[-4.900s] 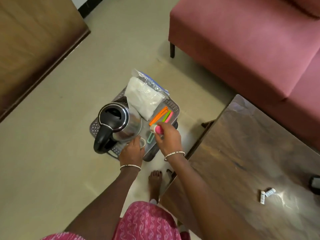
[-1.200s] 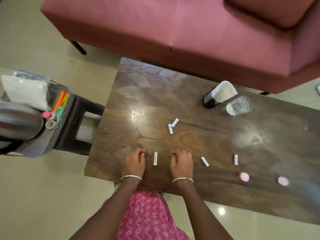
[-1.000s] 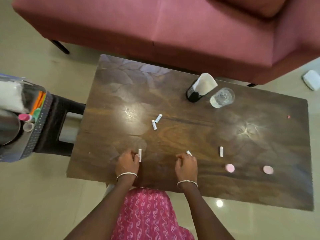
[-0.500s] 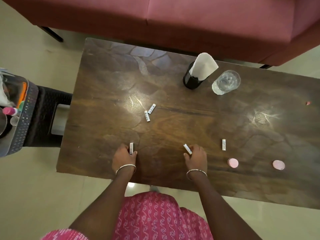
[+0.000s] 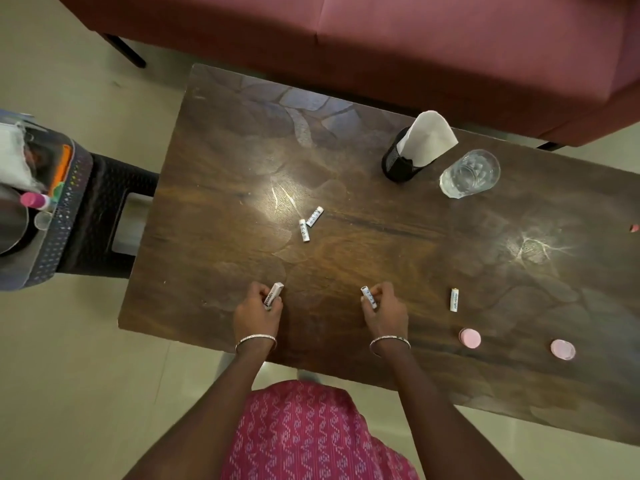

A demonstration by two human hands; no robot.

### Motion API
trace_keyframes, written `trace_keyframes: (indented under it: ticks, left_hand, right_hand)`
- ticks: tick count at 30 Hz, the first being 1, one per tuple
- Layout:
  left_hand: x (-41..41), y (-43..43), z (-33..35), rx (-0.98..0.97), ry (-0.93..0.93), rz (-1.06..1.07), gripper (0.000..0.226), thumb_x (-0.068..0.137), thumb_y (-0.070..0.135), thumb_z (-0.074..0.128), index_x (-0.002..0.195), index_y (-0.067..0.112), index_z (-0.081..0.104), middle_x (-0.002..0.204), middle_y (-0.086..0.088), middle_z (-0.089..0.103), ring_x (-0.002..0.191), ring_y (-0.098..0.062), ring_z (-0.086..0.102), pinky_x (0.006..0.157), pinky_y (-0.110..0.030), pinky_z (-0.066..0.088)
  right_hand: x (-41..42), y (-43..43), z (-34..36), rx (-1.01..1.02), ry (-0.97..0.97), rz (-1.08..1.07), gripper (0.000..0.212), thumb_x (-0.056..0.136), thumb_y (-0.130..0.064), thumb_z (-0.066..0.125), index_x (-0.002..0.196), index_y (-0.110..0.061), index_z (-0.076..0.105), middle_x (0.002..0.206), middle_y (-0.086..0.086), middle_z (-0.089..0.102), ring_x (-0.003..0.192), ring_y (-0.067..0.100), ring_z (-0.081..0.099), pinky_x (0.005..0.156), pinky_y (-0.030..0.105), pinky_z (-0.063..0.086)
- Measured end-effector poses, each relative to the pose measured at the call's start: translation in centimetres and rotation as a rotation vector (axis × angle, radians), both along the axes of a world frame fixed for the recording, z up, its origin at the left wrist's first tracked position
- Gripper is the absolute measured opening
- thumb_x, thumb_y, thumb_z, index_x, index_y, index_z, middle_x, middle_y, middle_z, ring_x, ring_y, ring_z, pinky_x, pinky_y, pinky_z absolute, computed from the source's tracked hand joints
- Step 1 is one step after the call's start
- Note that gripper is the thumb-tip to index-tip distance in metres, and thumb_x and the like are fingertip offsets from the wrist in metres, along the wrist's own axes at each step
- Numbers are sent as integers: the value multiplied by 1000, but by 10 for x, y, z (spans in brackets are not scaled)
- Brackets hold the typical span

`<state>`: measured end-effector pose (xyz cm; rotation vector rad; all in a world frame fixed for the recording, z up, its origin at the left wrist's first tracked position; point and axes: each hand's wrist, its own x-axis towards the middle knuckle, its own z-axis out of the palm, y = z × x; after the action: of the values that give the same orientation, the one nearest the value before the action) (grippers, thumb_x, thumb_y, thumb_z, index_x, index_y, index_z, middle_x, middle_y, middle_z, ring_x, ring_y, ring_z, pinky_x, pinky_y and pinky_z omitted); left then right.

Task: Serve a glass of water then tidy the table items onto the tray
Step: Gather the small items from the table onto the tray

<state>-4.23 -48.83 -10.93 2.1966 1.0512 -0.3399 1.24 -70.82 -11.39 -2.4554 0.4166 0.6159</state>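
Observation:
On the dark wooden table, my left hand pinches a small white tube at the near edge. A second white tube is gripped in my right hand. Two more white tubes lie together mid-table, and another one lies to the right of my right hand. Two pink round caps rest near the front right. A glass of water stands at the back. The grey tray sits on a black stool at the far left.
A black mesh holder with a white napkin stands beside the glass. The tray holds a steel kettle, a white bag, coloured sticks and a pink-capped item. A maroon sofa runs behind the table.
I turned from the tray to the table. Both hands came down on the near edge, and each has closed on a white tube and tilted it up off the wood.

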Motion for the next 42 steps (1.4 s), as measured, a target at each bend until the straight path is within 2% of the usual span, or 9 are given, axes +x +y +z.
trace_keyframes:
  ticks: [5, 9, 13, 16, 19, 23, 30, 35, 42]
  left_hand:
    - [-5, 7, 16, -37, -133, -1, 12, 80, 23, 74, 88, 21, 66, 73, 3, 68, 65, -16, 61, 58, -28, 44]
    - [-2, 24, 28, -113, -206, 70, 11, 78, 15, 77, 83, 12, 68, 64, -3, 64, 57, -22, 60, 59, -29, 47]
    - [-1, 54, 36, -143, -226, 99, 15, 75, 12, 77, 83, 8, 65, 74, -4, 64, 64, -18, 58, 61, -23, 41]
    - [-2, 84, 40, -361, -188, 290, 15, 81, 8, 70, 90, 11, 59, 82, -6, 68, 70, -15, 61, 64, -27, 47]
    - [-1, 119, 45, -644, -256, 547, 15, 88, -1, 61, 92, 12, 55, 77, -9, 67, 66, -16, 66, 51, -23, 54]
    - [-6, 177, 54, -693, -287, 637, 14, 92, 2, 57, 104, 9, 57, 78, -10, 66, 47, -8, 63, 44, -22, 53]
    - [-31, 284, 61, -466, -355, 706, 16, 89, 15, 67, 97, 2, 69, 68, -12, 64, 54, -18, 60, 62, -32, 58]
    - [-56, 361, 54, -208, -342, 729, 14, 84, 21, 73, 89, 9, 72, 72, -16, 70, 62, -27, 66, 73, -48, 59]
    - [-66, 442, 31, -40, -229, 697, 13, 79, 15, 76, 91, 10, 73, 81, -13, 74, 76, -31, 70, 74, -38, 56]
  right_hand:
    - [2, 31, 20, 102, -60, -50, 14, 82, -23, 75, 88, -15, 66, 70, -5, 65, 63, 14, 61, 63, 29, 47]
    - [7, 64, 36, 207, -22, -127, 11, 78, -16, 77, 86, -13, 72, 68, -4, 67, 60, 10, 59, 68, 30, 50]
    - [11, 106, 51, 288, -20, -120, 10, 77, -2, 71, 86, -6, 73, 64, 0, 63, 53, 7, 52, 67, 31, 51]
    - [12, 143, 58, 320, -7, -77, 12, 77, 0, 71, 89, -4, 73, 68, 2, 63, 57, 10, 53, 69, 33, 51]
    - [12, 184, 65, 341, -14, -46, 11, 78, -1, 72, 88, -4, 73, 72, 8, 66, 59, 11, 54, 68, 32, 52]
    - [12, 244, 72, 368, -32, 15, 9, 75, -3, 77, 80, -8, 71, 79, 9, 68, 59, 10, 57, 66, 25, 53]
    - [8, 347, 76, 383, -13, 97, 16, 75, -14, 80, 75, -17, 64, 70, 0, 70, 68, 18, 68, 69, 32, 56]
    - [8, 411, 77, 394, -34, 180, 25, 75, -14, 80, 69, -28, 60, 65, -10, 67, 60, -3, 62, 59, 10, 48]
    - [5, 474, 67, 401, -24, 277, 15, 75, -15, 81, 78, -20, 67, 68, -12, 67, 61, -3, 62, 63, 14, 49]
